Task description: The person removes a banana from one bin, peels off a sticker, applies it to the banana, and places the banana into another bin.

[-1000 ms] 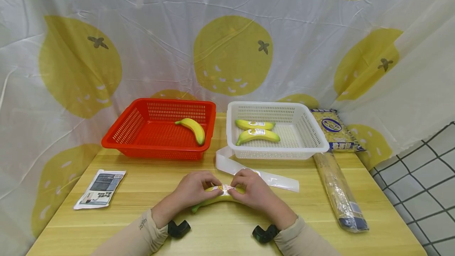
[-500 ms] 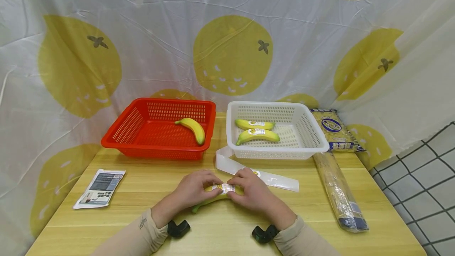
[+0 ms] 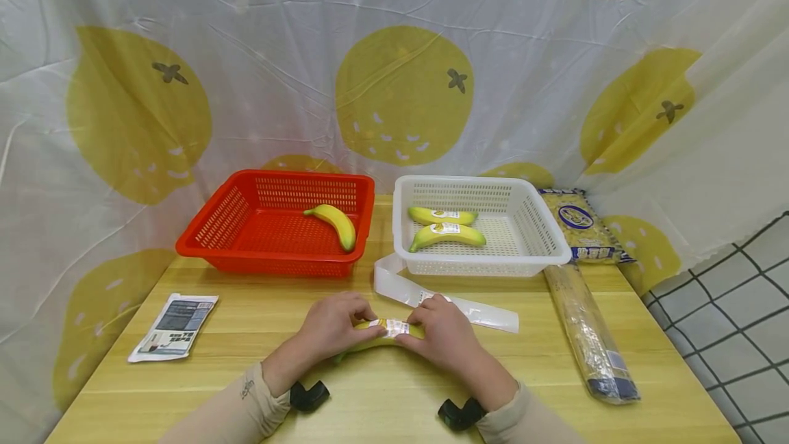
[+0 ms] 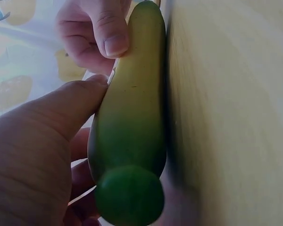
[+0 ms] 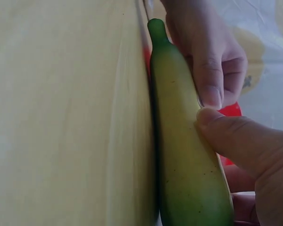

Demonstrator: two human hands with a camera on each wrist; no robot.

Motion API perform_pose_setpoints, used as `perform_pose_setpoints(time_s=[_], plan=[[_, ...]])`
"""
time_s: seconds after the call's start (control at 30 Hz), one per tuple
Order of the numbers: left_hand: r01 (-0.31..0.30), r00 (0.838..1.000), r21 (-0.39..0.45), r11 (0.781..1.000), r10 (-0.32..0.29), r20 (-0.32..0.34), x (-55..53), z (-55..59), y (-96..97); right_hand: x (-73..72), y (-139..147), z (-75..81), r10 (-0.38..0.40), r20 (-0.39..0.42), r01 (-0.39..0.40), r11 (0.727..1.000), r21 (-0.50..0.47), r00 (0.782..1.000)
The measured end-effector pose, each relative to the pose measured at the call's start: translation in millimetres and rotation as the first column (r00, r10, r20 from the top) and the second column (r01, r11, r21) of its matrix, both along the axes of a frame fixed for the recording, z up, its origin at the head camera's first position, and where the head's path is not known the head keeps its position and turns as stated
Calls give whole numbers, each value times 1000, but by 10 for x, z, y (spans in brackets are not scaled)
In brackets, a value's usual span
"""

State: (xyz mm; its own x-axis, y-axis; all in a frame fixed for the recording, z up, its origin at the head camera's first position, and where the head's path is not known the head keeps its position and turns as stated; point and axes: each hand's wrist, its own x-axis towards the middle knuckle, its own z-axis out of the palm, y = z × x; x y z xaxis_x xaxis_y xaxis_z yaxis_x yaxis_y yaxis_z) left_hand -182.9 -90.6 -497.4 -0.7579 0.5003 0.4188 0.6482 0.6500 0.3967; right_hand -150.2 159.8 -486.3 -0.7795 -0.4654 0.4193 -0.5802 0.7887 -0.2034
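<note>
A yellow banana (image 3: 376, 341) with green ends lies on the table before me, a white printed sticker (image 3: 394, 327) along its upper side. My left hand (image 3: 335, 324) grips its left part, thumb on the near side and fingers behind. On the right part, my right hand (image 3: 445, 331) holds it the same way. Both thumbs press close to the sticker's edge; in the left wrist view, the left thumb (image 4: 80, 101) touches the banana's side. Behind the right hand lies a translucent backing strip (image 3: 487, 314) bearing another sticker (image 3: 425, 297), partly hidden by that hand.
A red basket (image 3: 274, 266) at the back left contains one banana (image 3: 335, 223). Two stickered bananas (image 3: 448, 235) lie in the white basket (image 3: 481, 266). A printed packet (image 3: 174, 327) lies left; a noodle-like pack (image 3: 592, 334) and a yellow bag (image 3: 582, 225) lie right.
My hands have drawn slightly apart along the banana, the right one shifting a little rightward. More of the sticker on the banana shows between them. Baskets and packets stay put.
</note>
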Motion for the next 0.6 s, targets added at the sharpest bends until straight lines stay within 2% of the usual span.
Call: perform_pose_setpoints(time_s=[0.1, 0.2, 0.27, 0.4, 0.5, 0.6], plan=[[2, 999, 41, 999, -4, 48, -7, -11, 2, 31, 44, -26, -14, 3, 14, 1000, -16, 1000], [-30, 990, 144, 989, 9, 140, -20, 1, 14, 83, 114, -36, -28, 6, 28, 999, -25, 1000], [-57, 977, 240, 969, 5, 213, -41, 25, 40, 137, 182, -30, -47, 28, 48, 998, -34, 999], [-58, 959, 399, 915, -60, 276, -109, 99, 119, 275, 359, -10, -110, 119, 117, 992, -49, 987], [-51, 946, 458, 887, -105, 308, -174, 185, 197, 371, 502, 4, -159, 194, 174, 982, -68, 968], [-66, 918, 496, 866, -142, 370, -246, 267, 281, 438, 628, 18, -184, 246, 213, 972, -98, 952]])
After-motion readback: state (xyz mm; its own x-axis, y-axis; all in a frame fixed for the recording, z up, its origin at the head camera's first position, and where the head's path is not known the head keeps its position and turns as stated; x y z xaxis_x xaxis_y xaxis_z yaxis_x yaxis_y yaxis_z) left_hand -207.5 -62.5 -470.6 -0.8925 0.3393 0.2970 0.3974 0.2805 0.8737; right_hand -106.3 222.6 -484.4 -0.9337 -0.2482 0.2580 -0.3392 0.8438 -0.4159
